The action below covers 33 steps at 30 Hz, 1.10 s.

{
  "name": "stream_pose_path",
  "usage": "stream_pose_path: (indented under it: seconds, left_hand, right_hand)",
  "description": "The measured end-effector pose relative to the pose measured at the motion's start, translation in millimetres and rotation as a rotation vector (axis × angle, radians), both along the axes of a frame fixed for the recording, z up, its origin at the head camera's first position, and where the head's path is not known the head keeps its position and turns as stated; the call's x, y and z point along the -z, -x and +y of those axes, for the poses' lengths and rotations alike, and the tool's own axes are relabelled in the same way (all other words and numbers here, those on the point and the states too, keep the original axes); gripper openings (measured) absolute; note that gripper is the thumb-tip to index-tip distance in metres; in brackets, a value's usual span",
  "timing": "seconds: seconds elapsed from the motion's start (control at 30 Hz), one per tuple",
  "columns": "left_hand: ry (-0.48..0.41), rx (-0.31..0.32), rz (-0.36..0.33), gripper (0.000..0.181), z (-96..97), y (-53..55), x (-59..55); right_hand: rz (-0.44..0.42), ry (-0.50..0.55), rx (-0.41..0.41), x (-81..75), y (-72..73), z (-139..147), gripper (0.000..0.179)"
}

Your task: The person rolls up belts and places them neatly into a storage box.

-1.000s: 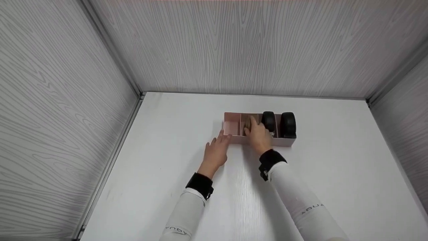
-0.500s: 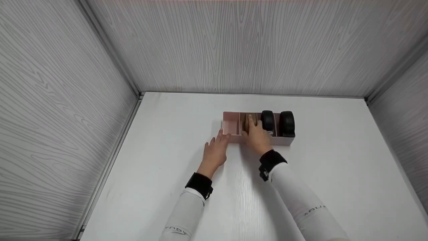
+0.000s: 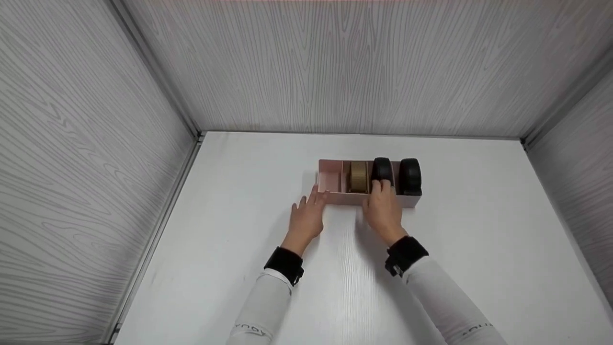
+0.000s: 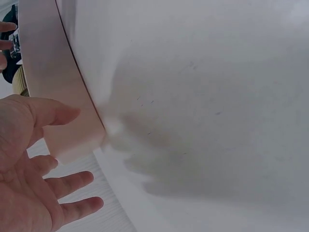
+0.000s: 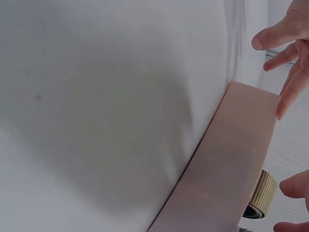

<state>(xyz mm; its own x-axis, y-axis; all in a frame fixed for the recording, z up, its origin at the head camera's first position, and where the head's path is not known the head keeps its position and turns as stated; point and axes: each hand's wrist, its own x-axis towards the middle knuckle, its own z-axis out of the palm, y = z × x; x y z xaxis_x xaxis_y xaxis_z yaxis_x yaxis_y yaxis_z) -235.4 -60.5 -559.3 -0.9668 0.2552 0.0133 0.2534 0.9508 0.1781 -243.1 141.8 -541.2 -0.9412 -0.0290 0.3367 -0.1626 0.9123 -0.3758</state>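
Note:
A long pink divider box (image 3: 345, 199) stands on the table, with coiled belts upright in its compartments. My left hand (image 3: 306, 221) rests its extended fingers against the box's left front corner; in the left wrist view its fingers are spread beside the end wall. A tan ribbed belt (image 3: 358, 177) sits in the second compartment from the left. My right hand (image 3: 384, 211) reaches over the front wall, fingertips touching the near side of a black belt (image 3: 381, 167) in the third compartment. Its thumb lies by the front wall. The fingertips partly hide the metal buckle there.
Another black belt (image 3: 410, 177) fills the rightmost compartment. The leftmost compartment (image 3: 330, 181) shows its pink floor. A white table (image 3: 230, 206) carries the box, with wood-grain panels (image 3: 306, 67) behind and at both sides.
My right hand has left the tan belt and moved right and slightly nearer, to the black belt in the third compartment. The left hand stays at the box corner.

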Motion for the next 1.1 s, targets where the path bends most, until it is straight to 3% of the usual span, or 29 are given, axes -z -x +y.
stream_pose_path:
  seconds: [0.17, 0.37, 0.5, 0.8, 1.1]
  left_hand:
    - [0.005, -0.003, 0.018, 0.076, -1.3, -1.0, -0.2]
    - [0.01, -0.001, 0.02, 0.072, -3.2, -0.8, -2.1]
    - [0.002, -0.001, 0.006, 0.072, -3.6, 2.0, -3.1]
    - [-0.017, -0.002, -0.033, 0.073, -6.1, 5.6, -3.5]
    - [-0.04, 0.015, -0.065, 0.074, -22.6, -3.4, 0.3]
  right_hand:
    - [0.094, -0.058, 0.055, 10.7, -10.9, 21, 0.039]
    - [-0.018, -0.033, 0.03, 17.0, -17.5, 36, 0.047]
    - [-0.068, 0.001, -0.008, 19.5, -18.1, 40, 0.052]
    - [-0.027, 0.02, -0.103, 23.1, -19.8, 47, 0.051]
    - [-0.072, -0.064, -0.285, 13.5, -36.6, 71, 0.058]
